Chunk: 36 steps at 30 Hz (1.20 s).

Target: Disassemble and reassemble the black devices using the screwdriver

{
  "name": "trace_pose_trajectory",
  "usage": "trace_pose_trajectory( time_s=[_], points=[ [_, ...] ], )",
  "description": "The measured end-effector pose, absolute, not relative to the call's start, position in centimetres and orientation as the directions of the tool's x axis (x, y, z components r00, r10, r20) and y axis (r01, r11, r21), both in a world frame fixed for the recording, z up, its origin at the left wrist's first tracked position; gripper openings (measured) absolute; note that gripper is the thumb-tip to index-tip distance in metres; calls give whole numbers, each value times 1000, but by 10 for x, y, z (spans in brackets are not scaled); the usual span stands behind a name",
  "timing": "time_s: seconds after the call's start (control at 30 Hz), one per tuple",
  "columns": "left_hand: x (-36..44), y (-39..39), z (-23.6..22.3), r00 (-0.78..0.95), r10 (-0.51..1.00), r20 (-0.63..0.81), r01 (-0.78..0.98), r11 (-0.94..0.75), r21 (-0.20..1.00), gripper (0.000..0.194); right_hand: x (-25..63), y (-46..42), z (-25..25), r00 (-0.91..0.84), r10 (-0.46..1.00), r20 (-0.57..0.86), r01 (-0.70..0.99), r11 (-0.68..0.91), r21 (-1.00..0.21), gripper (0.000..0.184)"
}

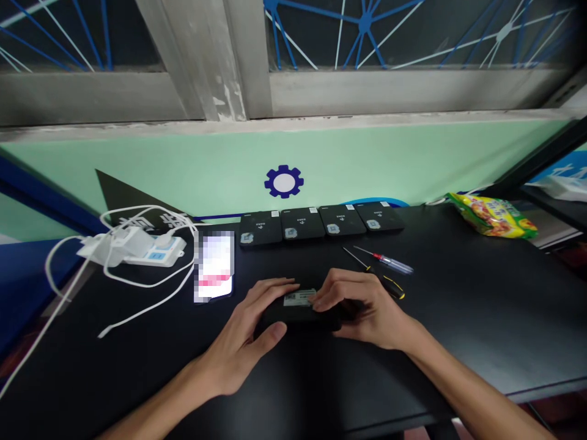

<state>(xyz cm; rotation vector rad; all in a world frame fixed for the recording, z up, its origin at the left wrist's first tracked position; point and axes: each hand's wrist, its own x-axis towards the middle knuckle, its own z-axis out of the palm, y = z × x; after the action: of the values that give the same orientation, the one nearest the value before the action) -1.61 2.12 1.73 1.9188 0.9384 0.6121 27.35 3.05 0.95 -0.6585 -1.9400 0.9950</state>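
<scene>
A flat black box (300,318) with a white printed label (299,297) is between my two hands over the table's middle. My left hand (250,333) grips its left side, fingers along the far edge and thumb at the near edge. On the right, my right hand (362,305) is closed on the box, with fingertips at the label's right end and the thumb low by the near edge. The box's right end is partly hidden by that hand. Just beyond my right hand lie a yellow-and-black screwdriver (393,287) and a red-and-clear screwdriver (392,264).
Several flat black boxes (300,223) stand in a row along the green wall. A lit phone (214,269) lies left, beside a white power strip (158,252) with tangled white cables (151,284). A yellow-green snack packet (495,217) rests at the back right of the black table (495,318).
</scene>
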Motion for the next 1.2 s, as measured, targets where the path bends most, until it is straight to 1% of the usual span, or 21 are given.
trace_pose_trajectory(
  time_s=[0.1, 0.2, 0.27, 0.33, 0.4, 0.43, 0.5, 0.57, 0.67, 0.77, 0.83, 0.97, 1.1, 1.2],
  points=[
    [-15, 22, 18, 587, 810, 2, 455, -332, 827, 58, 278, 31, 11, -549, 753, 362, 173, 527, -832, 42],
    [-13, 22, 16, 569, 822, 11, 503, -359, 786, 70, 280, 31, 15, -588, 755, 291, 269, 521, -810, 52],
    [-12, 22, 16, 553, 832, 51, 513, -388, 766, 80, 281, 31, 19, -619, 748, 238, 359, 540, -761, 64],
    [-10, 21, 17, 543, 835, 90, 519, -419, 745, 86, 283, 31, 23, -644, 744, 181, 459, 564, -687, 77],
    [-8, 20, 17, 544, 832, 109, 522, -438, 732, 89, 287, 31, 25, -635, 759, 143, 540, 569, -620, 82],
    [-7, 19, 17, 547, 829, 112, 521, -442, 730, 91, 290, 32, 26, -616, 776, 135, 573, 559, -600, 79],
    [-6, 17, 17, 555, 824, 112, 521, -449, 726, 97, 296, 35, 25, -552, 820, 152, 634, 530, -563, 67],
    [-5, 15, 15, 564, 819, 108, 527, -458, 716, 101, 301, 39, 22, -468, 856, 219, 694, 510, -508, 52],
    [-6, 14, 14, 571, 817, 86, 541, -453, 708, 103, 304, 45, 16, -345, 869, 354, 778, 476, -411, 32],
    [-8, 14, 13, 562, 825, 58, 554, -428, 714, 107, 305, 49, 9, -242, 860, 448, 860, 404, -312, 19],
    [-8, 13, 12, 555, 830, 44, 560, -413, 719, 112, 306, 52, 5, -183, 862, 473, 911, 329, -248, 14],
    [-7, 13, 10, 549, 835, 43, 557, -404, 726, 115, 313, 58, -2, -138, 896, 421, 960, 225, -164, 11],
    [-7, 14, 9, 547, 834, 69, 530, -408, 743, 116, 318, 62, -7, -107, 927, 358, 974, 170, -150, 9],
    [-8, 14, 10, 541, 840, 43, 530, -380, 758, 115, 317, 62, -8, -119, 941, 317, 979, 165, -120, 9]
  ],
)
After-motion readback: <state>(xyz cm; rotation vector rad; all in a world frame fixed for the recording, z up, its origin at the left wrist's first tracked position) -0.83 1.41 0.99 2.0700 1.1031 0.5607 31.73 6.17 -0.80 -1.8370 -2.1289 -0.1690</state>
